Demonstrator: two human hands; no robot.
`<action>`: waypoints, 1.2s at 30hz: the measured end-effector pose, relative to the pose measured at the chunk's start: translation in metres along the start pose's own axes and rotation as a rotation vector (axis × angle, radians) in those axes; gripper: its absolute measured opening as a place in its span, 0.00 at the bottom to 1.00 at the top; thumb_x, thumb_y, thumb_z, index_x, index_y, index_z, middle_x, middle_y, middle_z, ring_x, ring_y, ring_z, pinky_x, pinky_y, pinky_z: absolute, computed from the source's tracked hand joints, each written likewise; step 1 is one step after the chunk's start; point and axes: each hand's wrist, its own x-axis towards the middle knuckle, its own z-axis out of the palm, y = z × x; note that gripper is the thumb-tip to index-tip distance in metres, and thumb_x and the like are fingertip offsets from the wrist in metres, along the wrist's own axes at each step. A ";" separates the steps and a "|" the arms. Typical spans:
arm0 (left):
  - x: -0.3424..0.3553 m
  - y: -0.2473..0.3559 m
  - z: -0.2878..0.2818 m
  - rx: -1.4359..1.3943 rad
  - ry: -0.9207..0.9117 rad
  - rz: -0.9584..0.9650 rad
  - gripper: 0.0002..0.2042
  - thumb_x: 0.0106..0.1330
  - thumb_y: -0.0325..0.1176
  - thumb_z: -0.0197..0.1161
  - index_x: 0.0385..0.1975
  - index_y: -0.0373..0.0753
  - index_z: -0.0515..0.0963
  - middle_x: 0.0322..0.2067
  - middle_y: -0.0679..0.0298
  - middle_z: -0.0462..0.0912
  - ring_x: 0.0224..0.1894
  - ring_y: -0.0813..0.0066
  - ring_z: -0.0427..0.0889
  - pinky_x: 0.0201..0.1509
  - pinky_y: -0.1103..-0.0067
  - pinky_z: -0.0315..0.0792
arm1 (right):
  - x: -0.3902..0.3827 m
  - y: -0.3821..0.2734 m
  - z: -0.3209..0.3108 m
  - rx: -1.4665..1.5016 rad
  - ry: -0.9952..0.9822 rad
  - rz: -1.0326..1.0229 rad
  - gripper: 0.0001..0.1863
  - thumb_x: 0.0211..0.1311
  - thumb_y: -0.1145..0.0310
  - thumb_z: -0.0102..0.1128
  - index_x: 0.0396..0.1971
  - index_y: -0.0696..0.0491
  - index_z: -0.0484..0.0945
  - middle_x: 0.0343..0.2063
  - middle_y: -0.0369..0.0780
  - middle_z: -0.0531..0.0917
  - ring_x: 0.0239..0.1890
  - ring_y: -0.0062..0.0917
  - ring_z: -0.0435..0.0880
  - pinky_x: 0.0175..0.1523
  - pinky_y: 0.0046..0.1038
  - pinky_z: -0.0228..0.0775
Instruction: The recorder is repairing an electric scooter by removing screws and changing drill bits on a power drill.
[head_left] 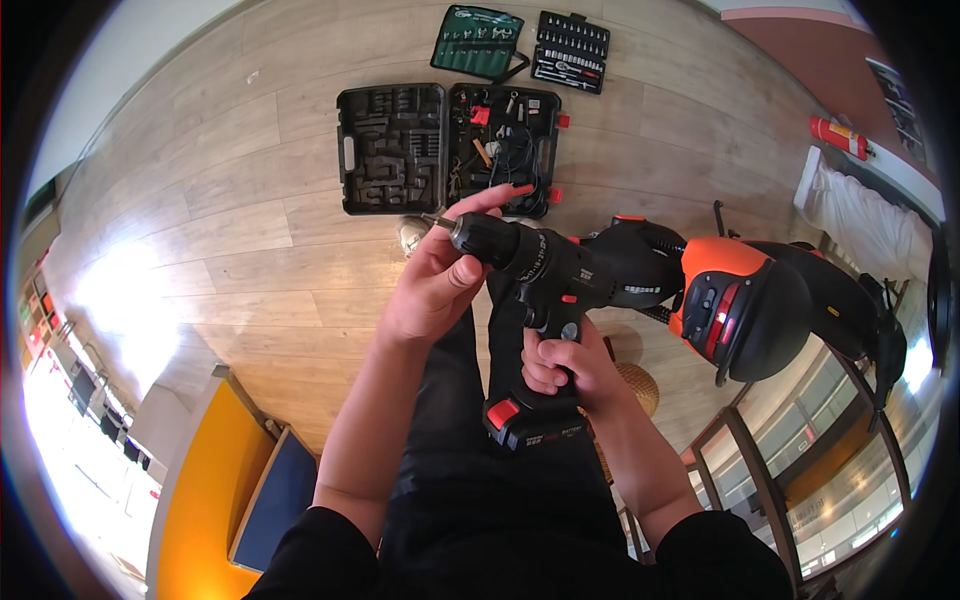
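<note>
Drill [578, 272], black, is held up before the person's dark trousers [450, 415], its body just above the right hand [572, 362]. That hand's grip is closed around the handle, with the battery [530, 420] just below the fingers. The left hand [436, 285] has a looser grip: thumb and fingers lie about the chuck [480, 238], index finger stretched beyond it. A bit [437, 221] points left from the chuck. Farther off, an open tool case [395, 150] lies on the floor [250, 190].
</note>
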 end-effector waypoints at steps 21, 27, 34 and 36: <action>0.005 -0.046 -0.002 0.395 -0.096 0.262 0.20 0.71 0.45 0.65 0.46 0.33 0.76 0.48 0.63 0.69 0.56 0.70 0.72 0.65 0.67 0.69 | 0.009 0.061 -0.021 0.828 -0.407 0.352 0.15 0.64 0.67 0.66 0.46 0.52 0.71 0.23 0.30 0.68 0.17 0.10 0.66 0.24 0.17 0.64; -0.010 -0.031 0.009 0.601 0.123 -0.026 0.14 0.69 0.38 0.68 0.44 0.33 0.77 0.41 0.64 0.71 0.45 0.72 0.74 0.52 0.72 0.73 | -0.012 0.005 -0.033 -0.412 -0.233 0.470 0.20 0.69 0.55 0.66 0.49 0.54 0.73 0.38 0.35 0.77 0.39 0.21 0.79 0.43 0.26 0.75; -0.002 -0.020 0.032 1.181 0.197 0.008 0.16 0.62 0.35 0.71 0.44 0.31 0.77 0.41 0.60 0.71 0.43 0.69 0.71 0.49 0.74 0.69 | 0.039 -0.053 -0.010 -0.804 0.351 -0.264 0.25 0.63 0.54 0.74 0.46 0.59 0.77 0.27 0.32 0.77 0.32 0.13 0.76 0.37 0.21 0.71; -0.003 -0.022 0.033 1.206 0.154 -0.006 0.16 0.61 0.34 0.71 0.43 0.32 0.78 0.40 0.60 0.71 0.44 0.69 0.72 0.49 0.74 0.69 | 0.049 -0.055 -0.013 -0.938 0.339 -0.275 0.24 0.62 0.54 0.75 0.45 0.59 0.77 0.25 0.30 0.76 0.29 0.12 0.74 0.36 0.20 0.69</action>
